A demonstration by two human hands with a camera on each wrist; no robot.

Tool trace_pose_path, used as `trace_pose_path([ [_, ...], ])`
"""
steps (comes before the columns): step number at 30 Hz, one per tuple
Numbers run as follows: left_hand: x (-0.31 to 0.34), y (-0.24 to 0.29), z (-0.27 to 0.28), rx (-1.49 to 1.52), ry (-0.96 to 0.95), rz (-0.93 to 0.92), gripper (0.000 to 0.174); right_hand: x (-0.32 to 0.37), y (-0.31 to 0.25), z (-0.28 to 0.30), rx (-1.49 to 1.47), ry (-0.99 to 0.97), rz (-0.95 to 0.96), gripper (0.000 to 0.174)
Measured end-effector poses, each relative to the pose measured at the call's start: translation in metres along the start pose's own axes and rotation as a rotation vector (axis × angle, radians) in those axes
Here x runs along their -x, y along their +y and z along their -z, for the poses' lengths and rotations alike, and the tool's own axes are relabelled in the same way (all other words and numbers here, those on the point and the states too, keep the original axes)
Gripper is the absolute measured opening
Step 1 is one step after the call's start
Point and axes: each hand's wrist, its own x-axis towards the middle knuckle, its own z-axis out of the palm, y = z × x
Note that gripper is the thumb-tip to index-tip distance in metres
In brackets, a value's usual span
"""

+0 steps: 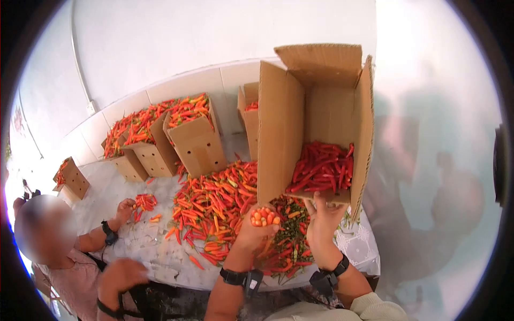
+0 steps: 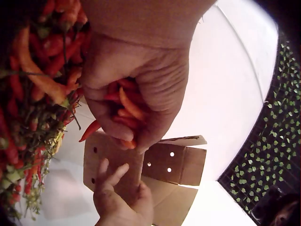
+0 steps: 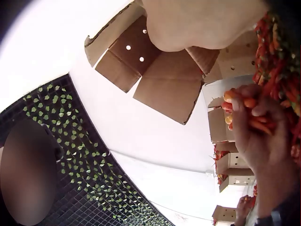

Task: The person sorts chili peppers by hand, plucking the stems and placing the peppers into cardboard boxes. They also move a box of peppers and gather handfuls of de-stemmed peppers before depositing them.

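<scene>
In the head view my left hand (image 1: 248, 238) grips a bunch of orange-red chili peppers (image 1: 263, 216), their rounded ends facing up. The left wrist view shows the fingers curled round these chilies (image 2: 129, 110). My right hand (image 1: 324, 227) touches the near side of a tall cardboard box (image 1: 281, 128), its fingers extended against the cardboard in the left wrist view. The box has its flaps up and its mouth turned toward me. Dark red chilies (image 1: 324, 168) lie inside at the bottom. Below both hands spreads a loose heap of red, orange and green chilies (image 1: 214, 198).
Cardboard boxes (image 1: 198, 152) filled with chilies stand along the wall. A smaller box (image 1: 75, 182) is at the table's far left. Another person (image 1: 69, 273) sits at the left, one hand by a small chili pile (image 1: 144, 202). A white patterned cloth (image 1: 166, 230) covers the table.
</scene>
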Motion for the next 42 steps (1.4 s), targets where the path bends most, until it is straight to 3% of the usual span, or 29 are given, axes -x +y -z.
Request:
trace_pose_path([
  [9, 0.000, 0.002, 0.000, 0.084, -0.050, -0.059, 0.048, -0.014, 0.003, 0.009, 0.009, 0.066, 0.016, 0.057],
  [15, 0.000, 0.003, 0.001, 0.105, 0.043, -0.055, 0.048, -0.027, -0.005, 0.007, -0.061, 0.083, 0.044, 0.057],
  [18, -0.004, -0.003, 0.010, 0.111, -0.005, -0.026, 0.047, -0.043, -0.013, 0.013, -0.050, 0.059, 0.000, 0.069],
  [24, 0.000, 0.002, 0.001, 0.031, 0.045, 0.018, 0.047, -0.068, -0.018, 0.022, -0.029, 0.093, -0.028, 0.064],
  [28, -0.006, -0.001, 0.000, -0.018, 0.110, -0.063, 0.046, -0.080, -0.017, 0.035, -0.025, 0.127, -0.052, 0.062],
  [31, -0.030, 0.050, -0.044, -0.183, 0.237, -0.224, 0.044, -0.089, -0.012, 0.044, -0.048, 0.137, -0.036, 0.060],
  [33, -0.063, 0.077, -0.052, -0.638, 0.238, -0.560, 0.042, -0.093, -0.012, 0.049, -0.038, 0.120, -0.027, 0.059],
  [35, -0.097, 0.113, -0.075, -1.110, 0.344, -0.602, 0.039, -0.093, -0.010, 0.056, -0.036, 0.124, -0.036, 0.058],
  [37, -0.145, 0.128, -0.074, -1.406, 0.234, -0.787, 0.035, -0.096, -0.009, 0.066, -0.042, 0.145, -0.056, 0.056],
  [40, -0.213, 0.124, -0.061, -1.637, 0.139, -0.882, 0.032, -0.102, -0.002, 0.083, -0.052, 0.125, -0.068, 0.055],
  [42, -0.241, 0.120, -0.053, -1.785, 0.140, -0.633, 0.028, -0.101, 0.002, 0.089, -0.059, 0.110, -0.054, 0.052],
])
